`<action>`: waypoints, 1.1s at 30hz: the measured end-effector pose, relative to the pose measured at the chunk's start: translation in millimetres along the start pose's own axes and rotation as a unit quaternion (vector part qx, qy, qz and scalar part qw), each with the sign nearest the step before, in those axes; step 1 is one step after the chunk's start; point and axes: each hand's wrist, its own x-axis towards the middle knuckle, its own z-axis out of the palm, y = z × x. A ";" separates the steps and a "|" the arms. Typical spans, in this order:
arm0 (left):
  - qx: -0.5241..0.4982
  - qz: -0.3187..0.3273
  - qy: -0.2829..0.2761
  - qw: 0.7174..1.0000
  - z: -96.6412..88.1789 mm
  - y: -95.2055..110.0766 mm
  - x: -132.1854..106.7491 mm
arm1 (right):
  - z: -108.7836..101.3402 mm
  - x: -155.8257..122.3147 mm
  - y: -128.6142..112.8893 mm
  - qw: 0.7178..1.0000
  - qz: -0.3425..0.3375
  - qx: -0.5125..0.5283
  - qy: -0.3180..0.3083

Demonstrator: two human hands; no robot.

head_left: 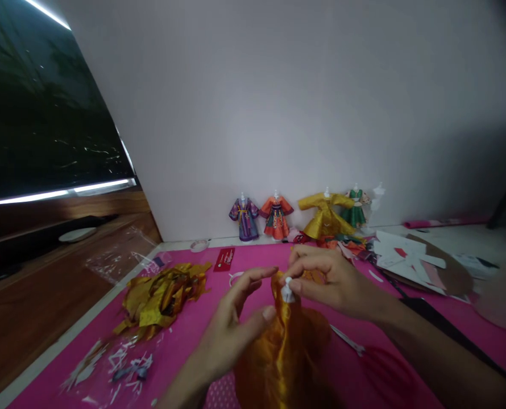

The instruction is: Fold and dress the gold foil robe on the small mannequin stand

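Observation:
A small orange-gold paper dress (285, 355) on a white doll form (287, 291) stands on the pink mat (219, 318) in front of me. My right hand (327, 281) pinches the top of the dress at the white neck piece. My left hand (236, 324) holds the dress's left side, thumb pressed against the fabric and fingers curved above it.
Several finished paper dresses stand against the back wall: purple (244, 218), orange (276, 216), gold (325, 216) and green (355, 209). A heap of gold paper scraps (163, 295) lies to the left, white cut paper pieces (406, 258) to the right, a red card (224, 259) behind.

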 end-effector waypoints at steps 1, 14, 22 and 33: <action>-0.001 0.001 -0.006 1.000 1.3 -2.1 0.4 | -1.0 -1.2 3.3 1.000 -0.008 0.003 -0.001; 0.099 -0.013 0.071 0.992 21.8 10.3 14.4 | -3.3 -2.4 14.0 0.999 -0.023 0.011 0.032; 0.112 -0.050 0.071 0.990 26.2 9.8 21.0 | -12.9 -19.0 12.5 0.993 0.012 -0.013 0.120; 0.090 -0.078 0.078 0.990 26.4 1.6 27.4 | -8.4 -178.8 100.5 0.919 0.284 -0.242 0.125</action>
